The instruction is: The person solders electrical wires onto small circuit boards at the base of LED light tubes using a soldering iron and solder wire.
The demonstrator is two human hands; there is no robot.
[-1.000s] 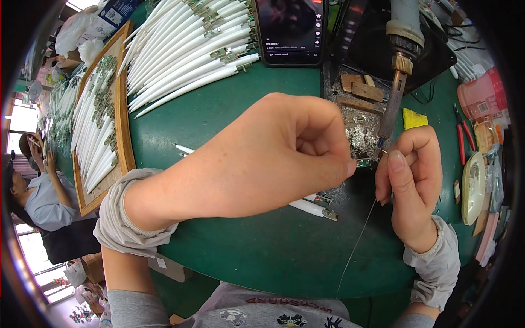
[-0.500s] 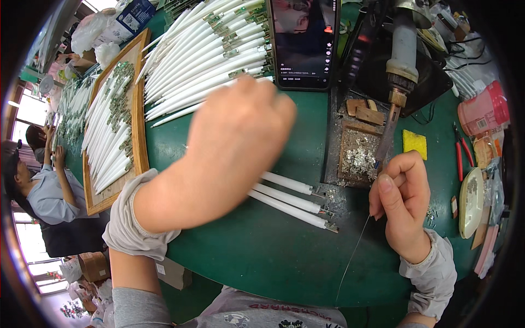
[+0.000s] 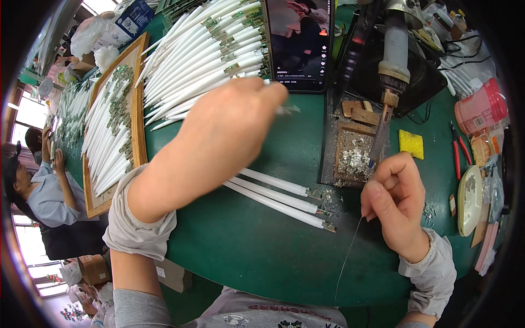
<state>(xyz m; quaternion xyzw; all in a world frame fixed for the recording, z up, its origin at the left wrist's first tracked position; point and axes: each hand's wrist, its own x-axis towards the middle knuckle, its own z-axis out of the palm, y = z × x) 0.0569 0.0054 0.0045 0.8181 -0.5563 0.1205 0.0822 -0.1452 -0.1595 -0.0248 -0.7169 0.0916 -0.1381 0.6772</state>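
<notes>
My left hand (image 3: pixel 227 128) is closed and smeared by motion, reaching over the table beside a fan of white sticks (image 3: pixel 191 76) with small green circuit-board ends. A blurred board end (image 3: pixel 288 110) juts from its fingers; the rest of that stick is hidden by the hand. My right hand (image 3: pixel 398 199) pinches a thin solder wire (image 3: pixel 348 257), which hangs down toward the table's near edge. Between the hands lie three white sticks (image 3: pixel 279 203), their board ends pointing right. Above the right hand, a soldering iron (image 3: pixel 387 98) points down at a small tray (image 3: pixel 361 126) of solder scraps.
A lit phone (image 3: pixel 298 49) stands at the back. A wood-framed board (image 3: pixel 139 126) with more sticks lies left. On the right are a yellow sponge (image 3: pixel 411 144), red-handled pliers (image 3: pixel 457 158), a pink tub (image 3: pixel 481 106) and a pale dish (image 3: pixel 469 199). Another person (image 3: pixel 52 188) sits far left.
My left hand has shifted slightly left, and a board end now shows at its fingers. My right hand has moved slightly left, still pinching the wire. The phone's picture has changed.
</notes>
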